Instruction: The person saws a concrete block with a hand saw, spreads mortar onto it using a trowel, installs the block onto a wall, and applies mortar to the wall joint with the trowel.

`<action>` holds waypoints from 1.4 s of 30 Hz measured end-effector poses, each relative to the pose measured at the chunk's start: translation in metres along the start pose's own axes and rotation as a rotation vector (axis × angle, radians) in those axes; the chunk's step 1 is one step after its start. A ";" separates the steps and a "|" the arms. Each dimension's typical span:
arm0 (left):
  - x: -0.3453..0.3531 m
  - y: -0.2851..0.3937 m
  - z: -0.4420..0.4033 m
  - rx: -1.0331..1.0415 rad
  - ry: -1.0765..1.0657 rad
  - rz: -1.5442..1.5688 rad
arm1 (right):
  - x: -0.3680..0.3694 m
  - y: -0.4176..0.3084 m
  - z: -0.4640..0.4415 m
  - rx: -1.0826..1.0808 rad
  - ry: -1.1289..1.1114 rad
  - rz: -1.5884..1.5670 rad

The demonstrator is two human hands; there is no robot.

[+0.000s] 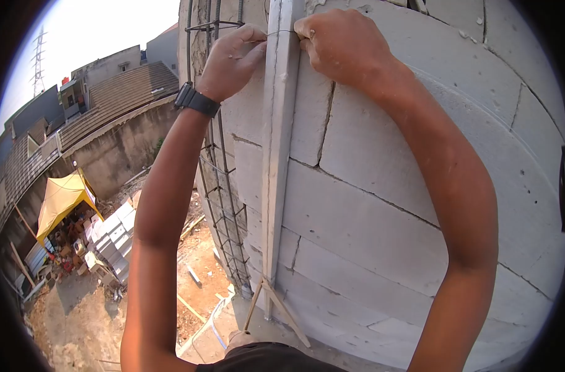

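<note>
A long pale square bar (275, 155) stands upright against the block wall, close to its left edge. Across its upper part runs a thin dark strand (281, 31) that looks like wire. My left hand (234, 61), with a dark watch on the wrist, pinches the strand just left of the bar. On the other side, my right hand (341, 46) is closed with thumb and finger on the strand, its knuckles close to the wall. The exact ends of the strand are hidden in my fingers.
Mortared pale blocks (363, 198) form the wall on the right. A rebar cage (223, 198) rises left of the bar. Thin wooden struts (287, 313) lean at the bar's foot. Far below are a yellow canopy (62, 198), stacked blocks (116, 232) and bare ground.
</note>
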State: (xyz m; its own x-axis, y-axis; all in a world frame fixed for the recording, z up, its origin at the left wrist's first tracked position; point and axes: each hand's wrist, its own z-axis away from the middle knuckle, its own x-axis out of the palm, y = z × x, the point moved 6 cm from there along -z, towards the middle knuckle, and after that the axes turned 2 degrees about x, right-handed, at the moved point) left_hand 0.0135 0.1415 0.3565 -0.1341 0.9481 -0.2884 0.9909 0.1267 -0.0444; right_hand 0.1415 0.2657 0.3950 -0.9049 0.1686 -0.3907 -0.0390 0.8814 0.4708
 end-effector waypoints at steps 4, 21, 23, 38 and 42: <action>0.008 0.002 0.002 0.094 0.131 0.121 | 0.004 0.006 -0.001 -0.001 -0.042 0.026; 0.006 -0.003 -0.003 0.165 0.130 0.112 | -0.007 0.011 -0.013 0.304 -0.272 -0.038; 0.006 -0.004 -0.001 0.170 0.048 0.089 | -0.003 0.017 -0.011 0.356 -0.401 -0.123; 0.004 -0.006 0.005 0.321 -0.130 0.094 | -0.001 0.025 -0.007 0.322 -0.657 0.074; 0.005 -0.005 0.007 0.341 -0.159 0.021 | -0.018 0.005 -0.024 0.365 -0.951 -0.110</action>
State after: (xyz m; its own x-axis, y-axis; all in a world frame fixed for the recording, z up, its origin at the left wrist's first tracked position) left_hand 0.0079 0.1434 0.3487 -0.1392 0.8890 -0.4362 0.9385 -0.0222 -0.3446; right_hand 0.1475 0.2560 0.4237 -0.1872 0.2187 -0.9577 0.1731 0.9670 0.1870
